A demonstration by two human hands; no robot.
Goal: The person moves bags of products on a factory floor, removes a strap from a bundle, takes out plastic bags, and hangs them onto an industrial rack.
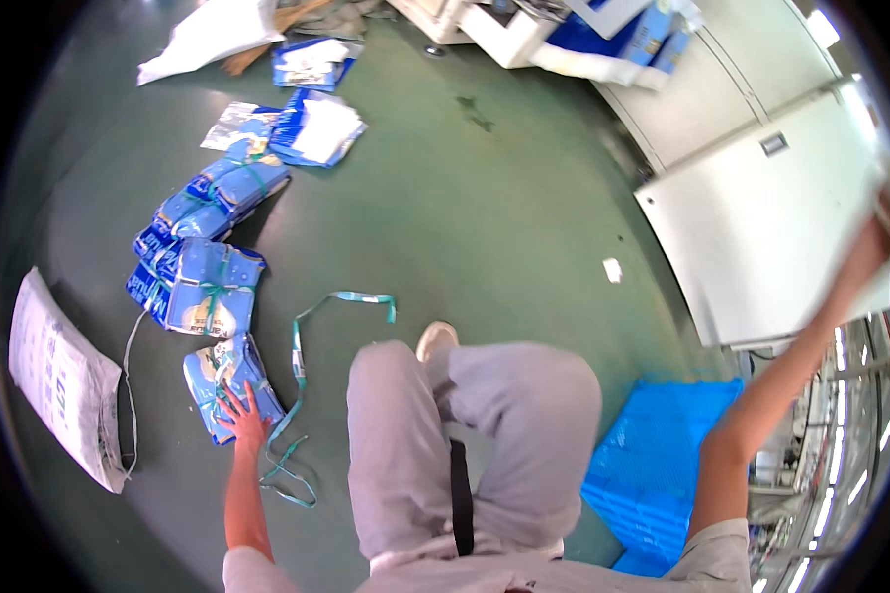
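Note:
My left hand point(249, 423) rests with fingers spread on a blue bundle of folded plastic packaging point(210, 368), which is tied with teal strap and lies on the floor. A loose teal strap point(299, 361) trails along the floor just right of that bundle. My right hand point(888, 205) is stretched far out to the right, near the upper corner of a white cabinet panel point(761, 217). Motion blur and the picture's dark rim hide its fingers. Beyond the touched bundle lie further tied bundles, among them a light blue one point(216, 292) and a pair point(229, 193) behind it.
A white printed sack point(64, 385) lies at the left. Loose blue and white packaging point(318, 128) is strewn ahead, with a white sheet point(213, 38) farther off. Blue plastic crates point(653, 455) stand at my right, and white machinery point(509, 35) stands at the far side.

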